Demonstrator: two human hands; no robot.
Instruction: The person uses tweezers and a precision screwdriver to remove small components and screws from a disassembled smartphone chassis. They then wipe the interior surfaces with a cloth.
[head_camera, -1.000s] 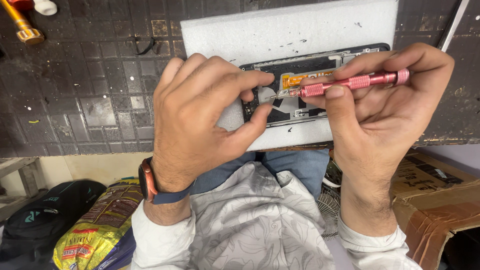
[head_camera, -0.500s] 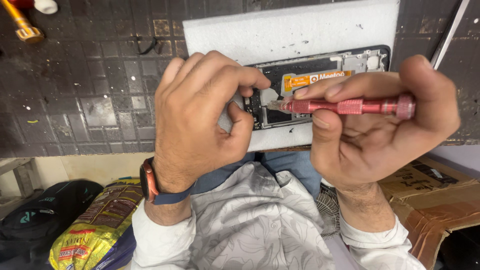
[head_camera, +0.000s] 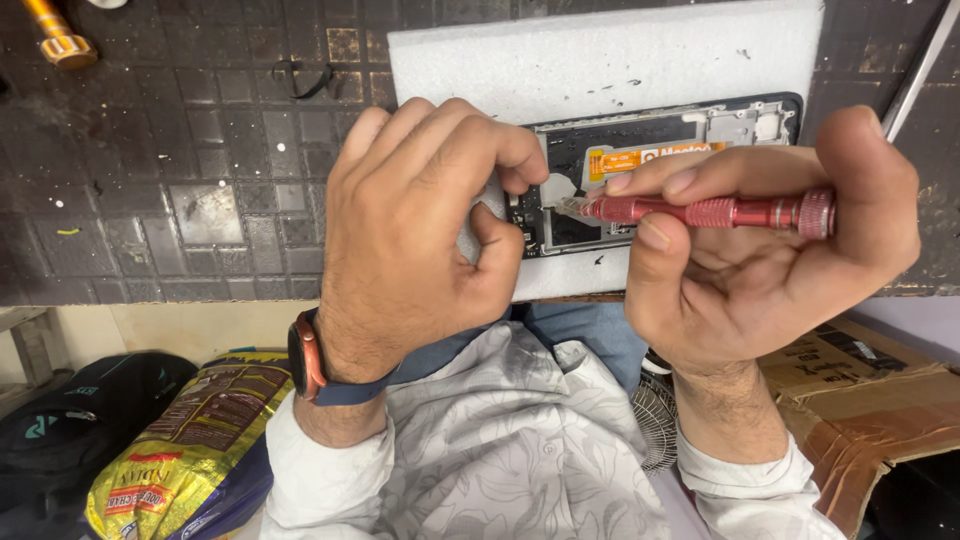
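Note:
An opened phone (head_camera: 690, 140) with its back cover off lies on a white foam pad (head_camera: 600, 60); an orange flex cable and dark boards show inside. My left hand (head_camera: 420, 230) is curled over the phone's left end, thumb and fingers pressing on its edge. My right hand (head_camera: 760, 260) grips a red precision screwdriver (head_camera: 720, 212), held level, its tip pointing left into the phone's lower left part. Much of the phone's left end is hidden under my left hand.
The pad rests on a dark gridded work mat (head_camera: 180, 150). A brass-coloured tool (head_camera: 55, 35) lies at the far left. Below the bench edge are a yellow bag (head_camera: 190, 440), a black backpack (head_camera: 70, 420) and a cardboard box (head_camera: 860, 400).
My right hand has turned and slid left, bringing the screwdriver from a raised slant down to level with its tip inside the phone. My left hand stayed on the phone's left end.

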